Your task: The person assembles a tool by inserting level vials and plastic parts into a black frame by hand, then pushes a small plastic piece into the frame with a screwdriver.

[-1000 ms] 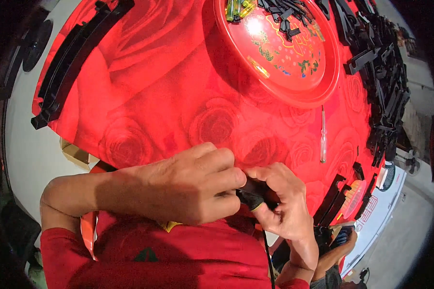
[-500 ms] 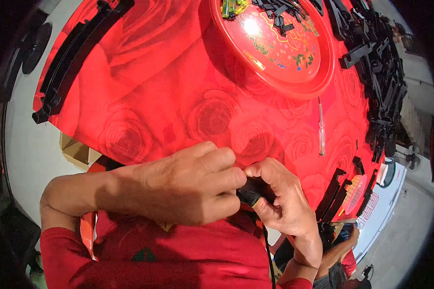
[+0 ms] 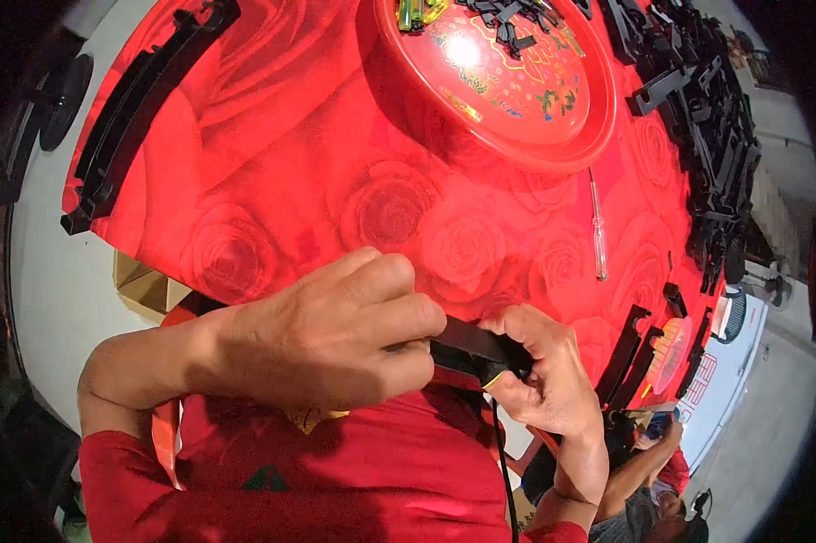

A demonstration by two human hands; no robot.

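My left hand [image 3: 322, 335] and my right hand [image 3: 544, 371] meet just in front of my chest, both closed on one small black plastic part [image 3: 467, 348] with a yellow spot at its lower end. The left hand's fingers wrap over the part's left end and hide it. The right hand pinches its right end between thumb and fingers. A thin black cord [image 3: 503, 471] hangs down from the part over my red shirt. The hands sit at the near edge of a table under a red rose-patterned cloth [image 3: 336, 181].
A round red tray [image 3: 517, 127] with small black pieces stands at the far middle. A clear-handled screwdriver [image 3: 598, 235] lies right of centre. Long black plastic strips [image 3: 137, 109] lie at the far left, many more black parts [image 3: 706, 136] along the right edge. Another person [image 3: 652, 471] is at lower right.
My hands have pulled slightly apart, so more of the black part shows between them. The view has shifted a little.
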